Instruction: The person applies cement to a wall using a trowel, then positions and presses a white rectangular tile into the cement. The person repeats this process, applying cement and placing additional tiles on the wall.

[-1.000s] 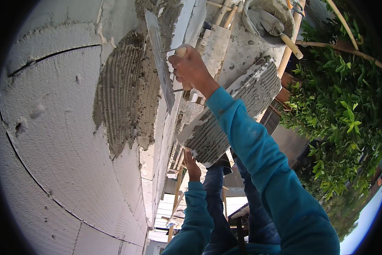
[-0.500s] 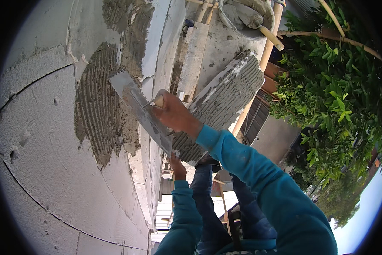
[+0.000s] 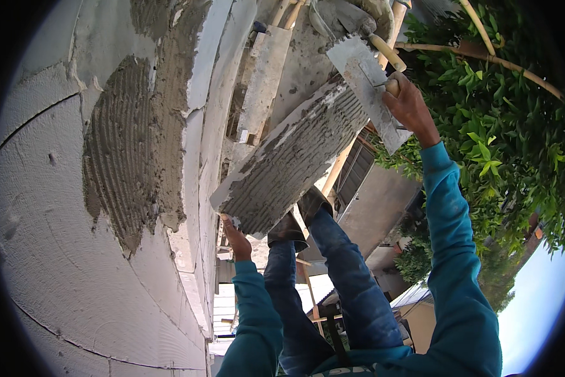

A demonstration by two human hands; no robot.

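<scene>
A long rectangular slab (image 3: 292, 157), its upper face coated in grey ridged mortar, lies slanted across the middle. At its lower left corner my left hand (image 3: 235, 237) grips the edge, fingers partly hidden by the slab. My right hand (image 3: 412, 108) is closed round the handle of a flat notched trowel (image 3: 358, 69), out to the right. The trowel's blade overlaps the slab's far right end in view; whether they touch I cannot tell. On the pale block wall (image 3: 56, 207) to the left is a patch of combed mortar (image 3: 122, 157).
Beyond the slab's far end stands a bucket (image 3: 322, 22) with a wooden-handled pointed trowel (image 3: 386, 51) resting in it. Bamboo poles (image 3: 480, 28) and leafy branches (image 3: 471, 113) fill the right side. A mortar-stained plank (image 3: 266, 88) runs beside the wall. My boots and legs show below.
My right hand has swung the notched trowel from beside the wall to the slab's far right end. The slab has shifted slightly left, with my left hand still at its near corner.
</scene>
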